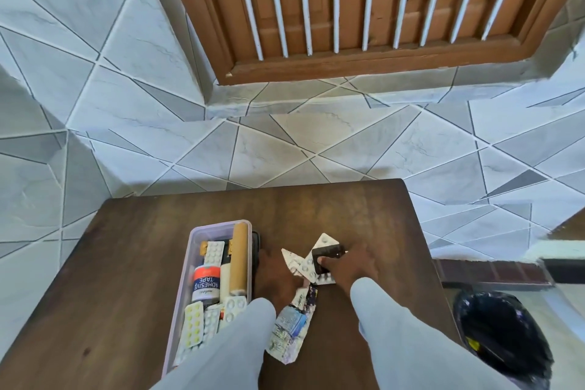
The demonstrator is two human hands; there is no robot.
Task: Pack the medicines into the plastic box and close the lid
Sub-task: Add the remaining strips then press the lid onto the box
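A clear plastic box [186,266] with a pale lilac rim stands open on the brown table [126,247]. Inside lie a roll marked adhesive tape [206,283], a tan tube [239,256] and several blister strips [193,328]. To its right a small heap of loose blister strips [308,264] rests on the table. My right hand [351,263] presses down on this heap, thumb on a dark strip [326,255]. My left hand [275,275] lies between box and heap, touching a crumpled foil strip [289,323] that reaches toward me. The box's lid is hidden.
A dark object [255,239] lies against the box's far right side. A black-lined waste bin [503,332] stands on the floor at the right of the table. Behind the table are tiled walls and a wooden shuttered window [364,9].
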